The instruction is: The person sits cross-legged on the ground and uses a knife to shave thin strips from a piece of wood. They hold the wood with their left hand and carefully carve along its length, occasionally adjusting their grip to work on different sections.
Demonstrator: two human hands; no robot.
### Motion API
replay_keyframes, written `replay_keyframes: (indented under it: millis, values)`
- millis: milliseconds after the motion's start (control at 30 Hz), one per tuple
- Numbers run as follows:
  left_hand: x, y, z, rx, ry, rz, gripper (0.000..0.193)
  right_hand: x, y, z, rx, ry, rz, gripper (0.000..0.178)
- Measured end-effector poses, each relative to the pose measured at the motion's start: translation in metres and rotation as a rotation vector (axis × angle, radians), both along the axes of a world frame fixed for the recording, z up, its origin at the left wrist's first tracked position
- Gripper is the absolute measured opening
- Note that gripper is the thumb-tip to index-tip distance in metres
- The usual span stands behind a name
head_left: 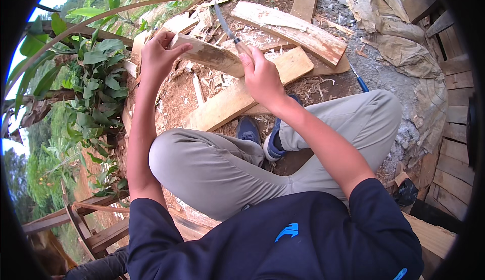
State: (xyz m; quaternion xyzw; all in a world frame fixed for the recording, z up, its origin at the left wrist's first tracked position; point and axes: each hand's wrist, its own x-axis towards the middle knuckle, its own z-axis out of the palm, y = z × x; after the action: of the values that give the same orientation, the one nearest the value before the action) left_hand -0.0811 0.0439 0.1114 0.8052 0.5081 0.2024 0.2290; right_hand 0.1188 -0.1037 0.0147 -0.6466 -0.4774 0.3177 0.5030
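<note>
My left hand (162, 52) grips the far-left end of a short, rough piece of wood (209, 57), thumb along its top edge. The piece is raised in front of my knees, tilted down to the right. In my right hand (262, 75) is a knife (223, 21) with a pale wooden handle, its long, narrow blade pointing up and away to the left. The blade stands apart from the wood, beyond its far edge. My right fingers are close to the wood's right end; whether they touch it I cannot tell. Beneath lies a flat plank (273, 80).
Another thick plank (298, 31) lies farther off, among wood shavings (313, 85). A blue-handled tool (362, 84) rests on the ground to the right, near crumpled sacks (404, 57) and a slatted wooden wall (457, 128). Leafy plants (91, 83) border the left. My shoes (248, 131) are close to the plank.
</note>
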Motion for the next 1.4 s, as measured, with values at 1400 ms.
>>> replay_keyframes:
  millis: [1400]
  values:
    - [-0.001,0.002,-0.018,0.24,-0.195,-0.054,0.041,-0.002,0.004,0.009,-0.318,-0.705,0.181,0.035]
